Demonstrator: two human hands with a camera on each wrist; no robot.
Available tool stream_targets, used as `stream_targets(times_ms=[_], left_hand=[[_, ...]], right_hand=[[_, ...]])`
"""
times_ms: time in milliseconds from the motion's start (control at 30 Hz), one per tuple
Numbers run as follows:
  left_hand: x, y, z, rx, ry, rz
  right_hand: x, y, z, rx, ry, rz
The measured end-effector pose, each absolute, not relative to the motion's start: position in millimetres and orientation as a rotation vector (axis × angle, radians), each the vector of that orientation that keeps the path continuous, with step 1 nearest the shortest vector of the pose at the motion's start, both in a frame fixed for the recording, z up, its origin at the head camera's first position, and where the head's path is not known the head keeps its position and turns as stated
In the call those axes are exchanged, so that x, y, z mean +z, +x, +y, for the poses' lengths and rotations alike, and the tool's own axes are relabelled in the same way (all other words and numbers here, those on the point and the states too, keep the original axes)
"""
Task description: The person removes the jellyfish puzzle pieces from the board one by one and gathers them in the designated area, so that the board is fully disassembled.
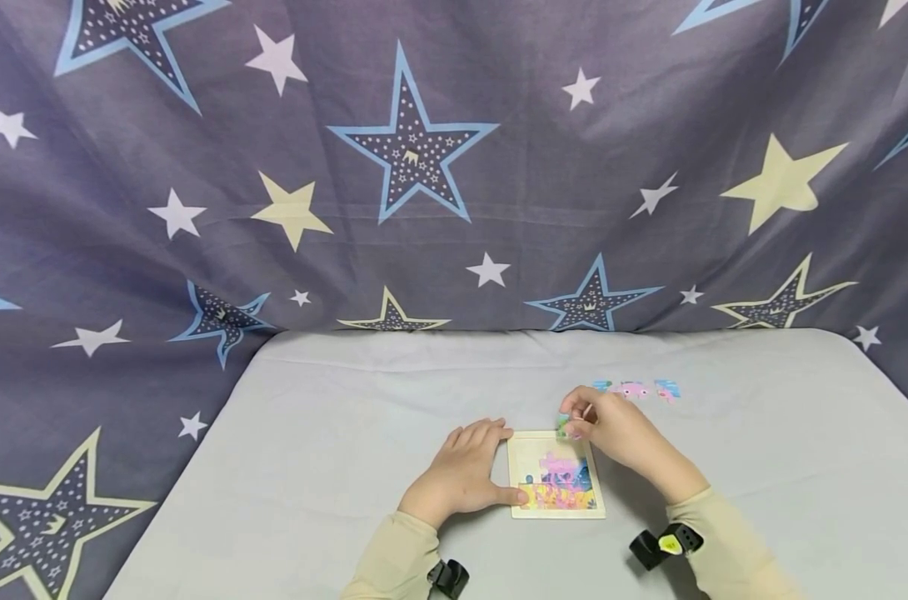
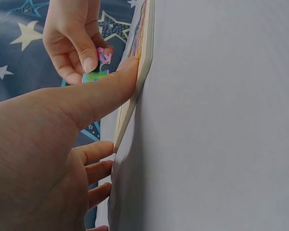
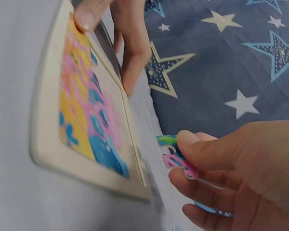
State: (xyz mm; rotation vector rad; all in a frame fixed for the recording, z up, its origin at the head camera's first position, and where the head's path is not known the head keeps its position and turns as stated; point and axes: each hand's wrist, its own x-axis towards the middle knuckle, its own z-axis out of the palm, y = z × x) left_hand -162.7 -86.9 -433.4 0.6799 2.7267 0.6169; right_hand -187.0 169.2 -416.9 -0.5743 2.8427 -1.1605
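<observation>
A light wooden puzzle tray (image 1: 557, 514) lies on the table, its near part filled with yellow, pink and blue jigsaw pieces (image 1: 562, 495) and its far part showing bare wood. At its left side my left hand (image 1: 465, 471) rests, thumb pressing the near-left corner and fairly straight fingers along the edge. Between thumb and fingers, my right hand (image 1: 615, 427) pinches a jigsaw piece (image 3: 169, 139) with green, blue and pink print, held over the tray's far-right corner in the head view. Part of that piece is hidden by the fingertips.
Beyond the right hand lie several loose jigsaw pieces (image 1: 667, 390) in pink and blue, partly covered by that hand in the head view. A pale grey cloth covers the table (image 1: 334, 433). A dark curtain with stars (image 1: 454, 275) hangs behind it.
</observation>
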Motion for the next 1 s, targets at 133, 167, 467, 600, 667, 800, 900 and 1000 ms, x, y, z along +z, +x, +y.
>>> stream_targets(times_ms=[133, 167, 467, 600, 667, 800, 900, 1000], left_hand=[[-433, -163, -87, 0.621, 0.677, 2.724], [-433, -163, -87, 0.623, 0.675, 2.722], [-442, -167, -88, 0.636, 0.678, 2.718], [-442, -166, -88, 0.631, 0.674, 2.717], [-439, -165, -88, 0.626, 0.675, 2.717], [-433, -163, -87, 0.626, 0.671, 2.716], [-432, -162, -87, 0.623, 0.671, 2.718], [-433, -162, -87, 0.625, 0.672, 2.717]], right_hand=[[-417, -191, 178, -1.18, -0.547, 2.848], [-417, -192, 180, -1.18, -0.546, 2.85], [-418, -199, 198, -1.211, -0.513, 2.883], [-419, -202, 205, -1.238, -0.499, 2.882], [-420, -203, 209, -1.248, -0.49, 2.882], [-420, -205, 217, -1.268, -0.459, 2.886], [-420, -206, 222, -1.269, -0.428, 2.904], [-420, -207, 226, -1.263, -0.404, 2.917]])
